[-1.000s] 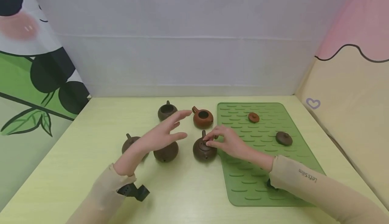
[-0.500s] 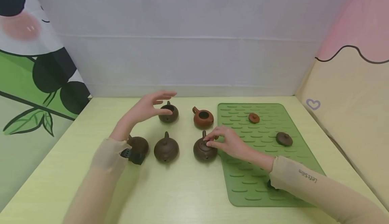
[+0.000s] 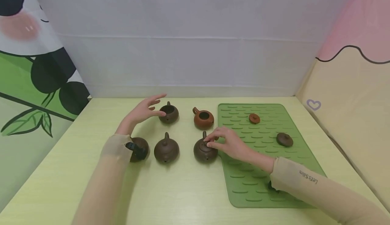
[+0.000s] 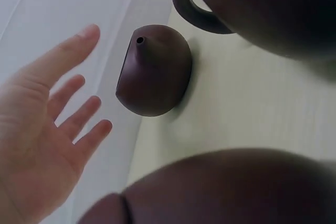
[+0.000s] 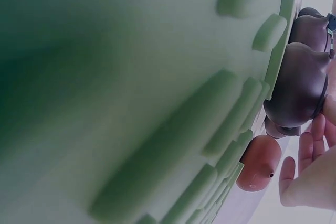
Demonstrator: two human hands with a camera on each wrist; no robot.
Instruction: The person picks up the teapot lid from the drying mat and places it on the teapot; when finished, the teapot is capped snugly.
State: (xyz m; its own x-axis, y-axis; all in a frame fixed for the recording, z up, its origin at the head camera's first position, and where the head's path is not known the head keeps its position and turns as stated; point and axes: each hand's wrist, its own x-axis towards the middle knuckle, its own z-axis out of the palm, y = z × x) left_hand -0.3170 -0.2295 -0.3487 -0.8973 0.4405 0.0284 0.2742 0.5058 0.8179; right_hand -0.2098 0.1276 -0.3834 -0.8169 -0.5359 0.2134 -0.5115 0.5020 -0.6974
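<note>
My right hand (image 3: pixel 228 143) pinches the knob of the lid (image 3: pixel 201 146) on a dark brown teapot (image 3: pixel 205 156); the lid sits on the pot. In the right wrist view its fingertips meet the top of that teapot (image 5: pixel 296 85). My left hand (image 3: pixel 141 111), fingers spread and thumb apart, hovers left of a lidless dark teapot (image 3: pixel 172 117) at the back. In the head view the thumb overlaps that pot's rim, while the left wrist view has the hand (image 4: pixel 44 124) apart from the pot (image 4: pixel 165 72). Beside it stands a lidless reddish teapot (image 3: pixel 203 122).
A lidded dark teapot (image 3: pixel 166 152) stands front centre. Another dark teapot (image 3: pixel 142 141) is partly hidden behind the left wrist camera. On the green mat (image 3: pixel 253 198) at right lie a reddish lid (image 3: pixel 254 118) and a dark lid (image 3: pixel 284 139). A pale wall (image 3: pixel 195 62) closes off the back.
My left hand has moved back and left from above the front teapots to beside the lidless dark teapot. My right hand has stayed at the lid knob.
</note>
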